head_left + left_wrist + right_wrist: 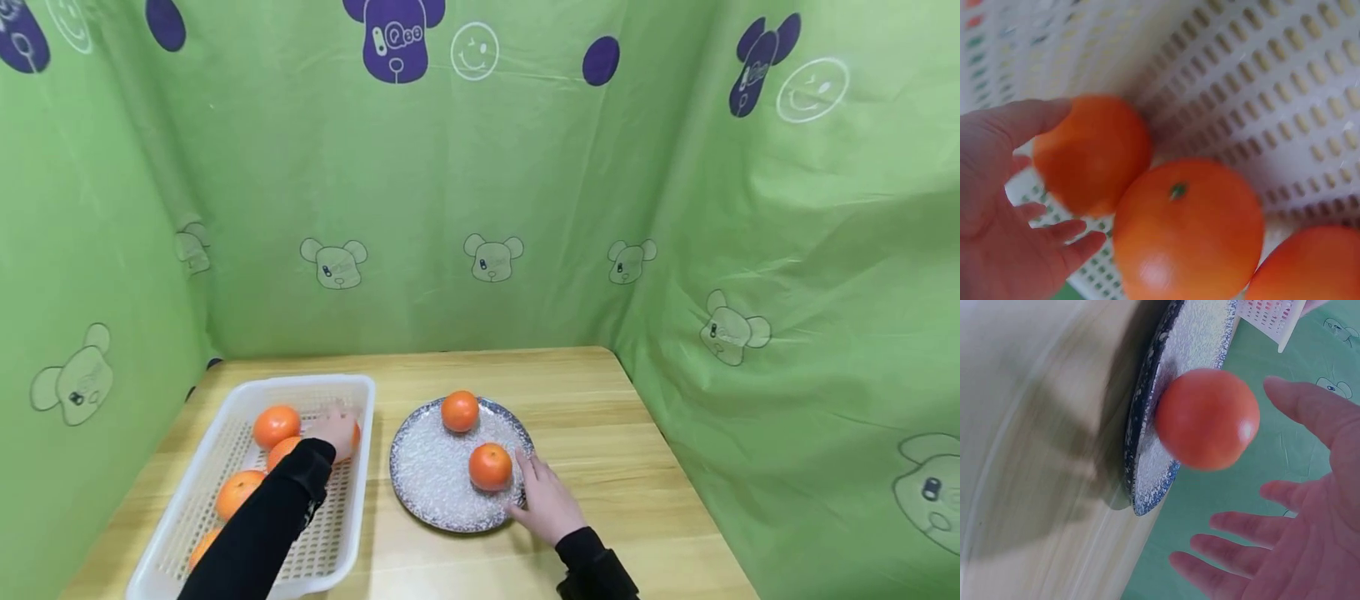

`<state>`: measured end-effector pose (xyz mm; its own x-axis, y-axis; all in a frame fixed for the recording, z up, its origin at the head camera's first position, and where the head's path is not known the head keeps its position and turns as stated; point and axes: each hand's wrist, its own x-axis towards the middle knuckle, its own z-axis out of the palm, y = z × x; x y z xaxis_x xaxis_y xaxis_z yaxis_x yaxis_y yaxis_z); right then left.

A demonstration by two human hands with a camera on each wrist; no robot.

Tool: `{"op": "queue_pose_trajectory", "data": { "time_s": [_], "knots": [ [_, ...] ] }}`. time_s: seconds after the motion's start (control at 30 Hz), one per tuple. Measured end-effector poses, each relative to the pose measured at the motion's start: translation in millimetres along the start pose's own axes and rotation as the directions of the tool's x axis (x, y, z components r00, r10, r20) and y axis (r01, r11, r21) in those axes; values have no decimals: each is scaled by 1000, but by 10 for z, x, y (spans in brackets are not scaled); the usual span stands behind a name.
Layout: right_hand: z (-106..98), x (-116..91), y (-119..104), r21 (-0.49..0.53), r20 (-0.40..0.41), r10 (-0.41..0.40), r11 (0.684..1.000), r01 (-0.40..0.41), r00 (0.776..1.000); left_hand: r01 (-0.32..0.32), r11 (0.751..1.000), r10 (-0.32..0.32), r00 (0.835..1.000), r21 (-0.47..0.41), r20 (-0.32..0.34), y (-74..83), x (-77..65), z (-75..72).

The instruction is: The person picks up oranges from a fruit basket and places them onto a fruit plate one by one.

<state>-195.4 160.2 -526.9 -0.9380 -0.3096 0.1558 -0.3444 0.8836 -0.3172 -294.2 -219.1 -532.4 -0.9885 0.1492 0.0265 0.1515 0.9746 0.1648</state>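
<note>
My left hand (335, 429) reaches into a white slatted plastic basket (363, 492). In the left wrist view its thumb overlaps the edge of an orange (1094, 156), while the other fingers are spread beside the fruit. Next to that one lies a larger orange (1188, 231) with a green stem end. On the right, a speckled grey plate with a dark rim (427, 492) bears two oranges, one at the back (460, 412) and one nearer (491, 467). My right hand (551, 502) is at the plate's right edge, thumb and fingers spread around the nearer orange without gripping it.
More oranges (277, 427) lie along the left side of the basket, partly hidden by my left sleeve (262, 525). Basket and plate stand side by side on a light wooden table (600, 433). Green printed cloth (420, 183) hangs behind and at both sides.
</note>
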Motion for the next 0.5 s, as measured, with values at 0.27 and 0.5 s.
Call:
{"op": "queue_pose_trajectory", "data": {
  "time_s": [0.27,0.5],
  "knots": [
    [-26,-30,6,17,7,-14,1000,14,1000,-7,999,7,1000,31,21,-32,-39,75],
    [-106,-2,-98,26,54,-40,999,39,998,26,998,-43,947,-56,-317,365,-320,-528]
  ]
}}
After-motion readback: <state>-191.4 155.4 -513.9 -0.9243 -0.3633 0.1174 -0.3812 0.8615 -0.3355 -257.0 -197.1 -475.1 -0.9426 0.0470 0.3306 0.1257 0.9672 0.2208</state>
